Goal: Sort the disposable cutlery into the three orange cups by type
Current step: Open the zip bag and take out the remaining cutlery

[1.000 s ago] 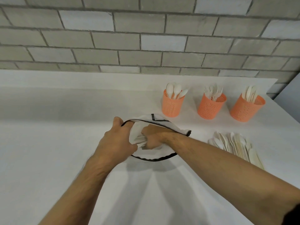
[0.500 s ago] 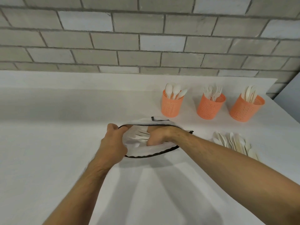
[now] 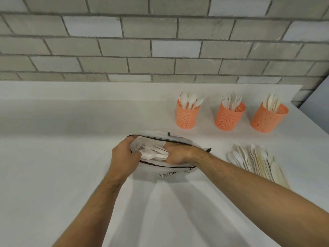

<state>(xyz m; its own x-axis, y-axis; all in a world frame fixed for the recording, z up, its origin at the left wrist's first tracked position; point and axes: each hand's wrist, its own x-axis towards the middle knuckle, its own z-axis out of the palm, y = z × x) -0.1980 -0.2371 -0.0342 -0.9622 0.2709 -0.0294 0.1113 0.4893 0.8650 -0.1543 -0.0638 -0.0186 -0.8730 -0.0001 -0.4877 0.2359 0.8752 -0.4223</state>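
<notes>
A white zip pouch with a black zipper lies open on the white counter. My left hand grips its left rim and holds the mouth open. My right hand is inside the pouch, fingers curled around a bundle of white cutlery. Three orange mesh cups stand at the back right: the left cup holds spoons, the middle cup forks, the right cup knives. A loose pile of pale cutlery lies on the counter right of the pouch.
The white counter runs to a grey brick wall behind. Its right edge slants past the cups. A raised white ledge lines the back of the counter.
The pouch has been lowered from a raised tilt and now lies flatter on the counter. Both hands came down with it, the right hand staying inside on the cutlery.
</notes>
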